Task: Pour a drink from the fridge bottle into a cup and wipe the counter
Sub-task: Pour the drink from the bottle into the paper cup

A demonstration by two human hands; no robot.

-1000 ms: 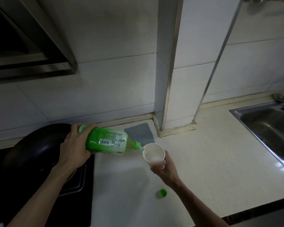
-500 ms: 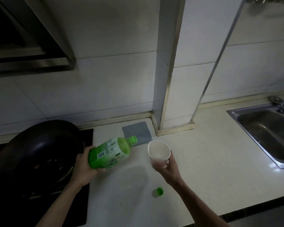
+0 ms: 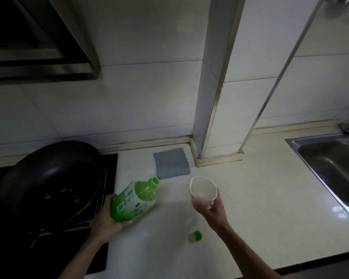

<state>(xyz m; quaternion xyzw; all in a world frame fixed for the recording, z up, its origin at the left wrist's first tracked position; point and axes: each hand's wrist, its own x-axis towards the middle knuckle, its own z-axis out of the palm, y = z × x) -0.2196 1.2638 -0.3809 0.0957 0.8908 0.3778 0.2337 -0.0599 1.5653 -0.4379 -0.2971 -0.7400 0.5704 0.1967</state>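
My left hand (image 3: 107,220) grips the base of a green bottle (image 3: 135,200), which has no cap on and tilts with its mouth up and to the right, above the white counter (image 3: 260,198). My right hand (image 3: 214,210) holds a white paper cup (image 3: 203,191) from below, a little right of the bottle's mouth and apart from it. The cup's rim is squeezed to a point; pale liquid seems to sit inside. The green bottle cap (image 3: 197,236) lies on the counter in front of the cup. A folded grey cloth (image 3: 171,163) lies flat by the wall behind both.
A black pan (image 3: 46,178) sits on the dark hob (image 3: 109,164) at the left, close to my left hand. A steel sink (image 3: 330,168) is set into the counter at the right. A tiled pillar (image 3: 216,117) juts out behind the cloth.
The bottle has swung back from pouring into the cup, moving left and down with its mouth raised. The cup has shifted slightly right and tipped more upright.
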